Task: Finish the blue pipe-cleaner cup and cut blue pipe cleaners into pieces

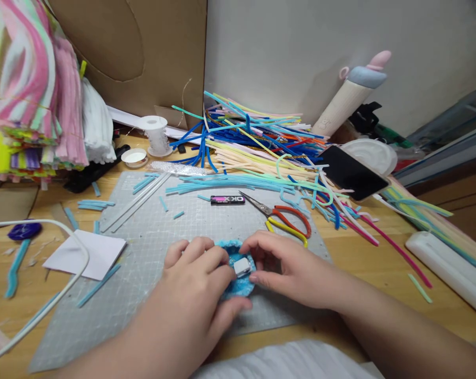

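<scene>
A fuzzy blue round piece (238, 287) made of pipe cleaner lies on the grey cutting mat (143, 247). My left hand (200, 279) is curled over its left side, thumb under the lower edge. A small white square part (242, 267) sits on the blue piece, pinched between the fingertips of both hands. My right hand (285, 263) grips the piece from the right, index finger arched over its top. Both hands are closed on it.
Red and yellow handled scissors (285, 218) and a black lighter (227, 199) lie just behind the hands. A heap of coloured pipe cleaners (261, 152), a phone (352, 172), a thread spool (154, 134), a white paper (85, 254) and a white cable (60, 295) surround the mat.
</scene>
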Demonstrator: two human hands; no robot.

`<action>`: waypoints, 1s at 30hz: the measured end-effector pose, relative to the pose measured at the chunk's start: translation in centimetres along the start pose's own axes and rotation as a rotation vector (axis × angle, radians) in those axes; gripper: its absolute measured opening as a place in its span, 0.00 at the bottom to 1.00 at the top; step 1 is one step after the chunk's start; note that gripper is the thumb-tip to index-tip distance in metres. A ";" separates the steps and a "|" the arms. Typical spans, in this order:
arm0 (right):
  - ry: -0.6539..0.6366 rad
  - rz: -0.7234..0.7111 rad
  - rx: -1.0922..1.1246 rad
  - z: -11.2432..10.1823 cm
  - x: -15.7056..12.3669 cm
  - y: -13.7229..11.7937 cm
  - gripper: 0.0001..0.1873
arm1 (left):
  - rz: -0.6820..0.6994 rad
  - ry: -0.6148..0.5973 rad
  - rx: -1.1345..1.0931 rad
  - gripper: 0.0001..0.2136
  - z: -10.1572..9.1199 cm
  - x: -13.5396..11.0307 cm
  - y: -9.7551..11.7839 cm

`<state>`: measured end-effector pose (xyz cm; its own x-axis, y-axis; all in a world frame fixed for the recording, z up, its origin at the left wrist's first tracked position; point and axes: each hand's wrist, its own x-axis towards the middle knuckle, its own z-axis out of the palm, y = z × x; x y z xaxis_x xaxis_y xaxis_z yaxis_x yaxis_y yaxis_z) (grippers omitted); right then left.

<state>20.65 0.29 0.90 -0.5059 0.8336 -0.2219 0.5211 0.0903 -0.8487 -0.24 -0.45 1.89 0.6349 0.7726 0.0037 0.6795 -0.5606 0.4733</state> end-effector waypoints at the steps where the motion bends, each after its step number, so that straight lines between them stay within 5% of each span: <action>1: -0.018 0.022 0.074 0.1 0.0 0.2 0.16 | -0.028 0.005 -0.034 0.06 0.1 0.1 0.0; 7: -0.093 0.068 0.412 0.7 0.2 1.2 0.25 | -0.097 0.068 -0.100 0.07 1.3 0.8 -0.4; 30: -0.049 -0.023 0.332 0.8 0.2 1.0 0.20 | -0.110 0.046 -0.177 0.06 0.7 1.0 0.0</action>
<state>20.56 0.07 -0.42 -0.5516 0.8055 -0.2165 0.2604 -0.0803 -0.9622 0.58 0.11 1.29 0.5399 0.8415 -0.0184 0.6662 -0.4139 0.6205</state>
